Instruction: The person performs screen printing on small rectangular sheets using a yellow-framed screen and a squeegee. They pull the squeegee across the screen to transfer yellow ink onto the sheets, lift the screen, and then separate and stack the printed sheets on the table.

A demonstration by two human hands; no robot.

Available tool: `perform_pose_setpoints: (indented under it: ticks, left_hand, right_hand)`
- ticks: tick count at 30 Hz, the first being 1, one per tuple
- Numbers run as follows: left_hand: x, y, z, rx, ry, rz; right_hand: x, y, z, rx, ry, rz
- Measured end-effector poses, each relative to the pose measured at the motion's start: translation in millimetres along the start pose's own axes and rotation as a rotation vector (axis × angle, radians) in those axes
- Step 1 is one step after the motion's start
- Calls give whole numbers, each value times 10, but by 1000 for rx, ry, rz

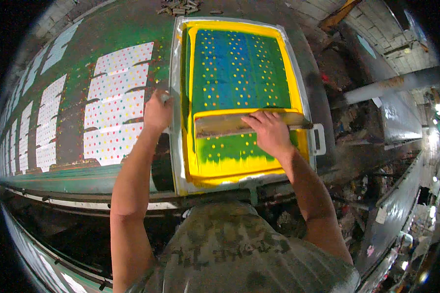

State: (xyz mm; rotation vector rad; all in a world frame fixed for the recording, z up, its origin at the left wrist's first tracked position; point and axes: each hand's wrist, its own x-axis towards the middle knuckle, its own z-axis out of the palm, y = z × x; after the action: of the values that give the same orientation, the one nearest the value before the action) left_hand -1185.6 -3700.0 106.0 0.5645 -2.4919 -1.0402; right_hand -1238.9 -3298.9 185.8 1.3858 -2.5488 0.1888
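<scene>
A metal-framed printing screen (pixel 177 73) lies on the long green table (pixel 107 34). Its mesh is blue-green with coloured dots, bordered by yellow ink. My left hand (pixel 158 112) grips the screen's left frame edge. My right hand (pixel 269 132) holds a wooden squeegee (pixel 220 124) that lies across the mesh, near the front part of the screen. Yellow ink sits in a band in front of the squeegee.
White sheets printed with coloured dots (pixel 117 102) lie in rows to the left along the table. A metal rail (pixel 83 198) runs along the table's front. A second long table (pixel 401 117) and a grey pipe (pixel 386 85) stand to the right across a cluttered aisle.
</scene>
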Motion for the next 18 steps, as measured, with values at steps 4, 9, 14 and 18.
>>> perform_pose_setpoints:
  ticks: [4,9,14,18]
  left_hand:
    - [-58,42,-33,-31,5,8]
    - [-95,156,-102,-57,-33,-24]
    - [-101,311,-153,-28,-72,-129]
    - [-130,390,-181,14,-92,-251]
  right_hand:
    - [823,597,157,-65,9,-6]
    - [1856,1309,328,-62,-26,38]
    - [2702,1887,464,-15,-62,13]
    - [3201,2159,544,-50,-81,81]
